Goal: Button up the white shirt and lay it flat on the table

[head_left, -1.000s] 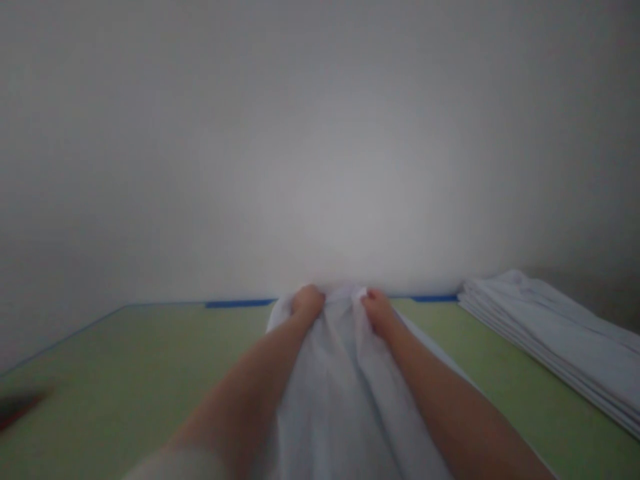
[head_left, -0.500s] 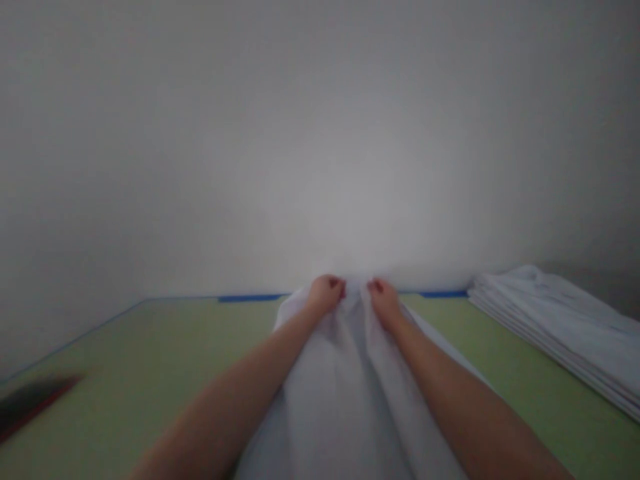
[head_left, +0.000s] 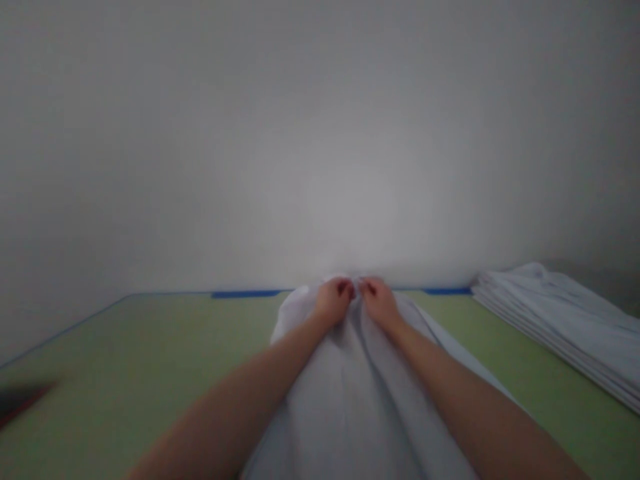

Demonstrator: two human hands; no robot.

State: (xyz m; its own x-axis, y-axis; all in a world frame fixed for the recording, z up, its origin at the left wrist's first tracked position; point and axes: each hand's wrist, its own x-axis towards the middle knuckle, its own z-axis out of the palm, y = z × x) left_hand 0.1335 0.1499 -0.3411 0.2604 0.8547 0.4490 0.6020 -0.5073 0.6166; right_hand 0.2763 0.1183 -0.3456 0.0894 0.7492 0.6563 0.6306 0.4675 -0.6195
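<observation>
A white garment (head_left: 345, 400), which looks like a shirt, lies lengthwise over the green table, its far end near the wall. Both my hands grip that far end, almost meeting in the middle. My left hand (head_left: 336, 299) is closed, thumb and fingers pinching the left edge of the cloth. Close beside it, my right hand (head_left: 379, 300) pinches the right edge in the same way. A fold runs down the cloth from between the hands. The fingertips are blurred, so any small detail between them is hidden.
At the right, a stack of folded white garments (head_left: 565, 320) reaches back to the wall (head_left: 320, 133). A dark object with a red edge (head_left: 23, 403), blurred, lies at the left on the green table (head_left: 150, 353). Blue tape (head_left: 245, 293) lines the table's back edge.
My two hands have drawn closer together, bringing the garment's edges nearly into contact and narrowing the gap. The view has shifted slightly.
</observation>
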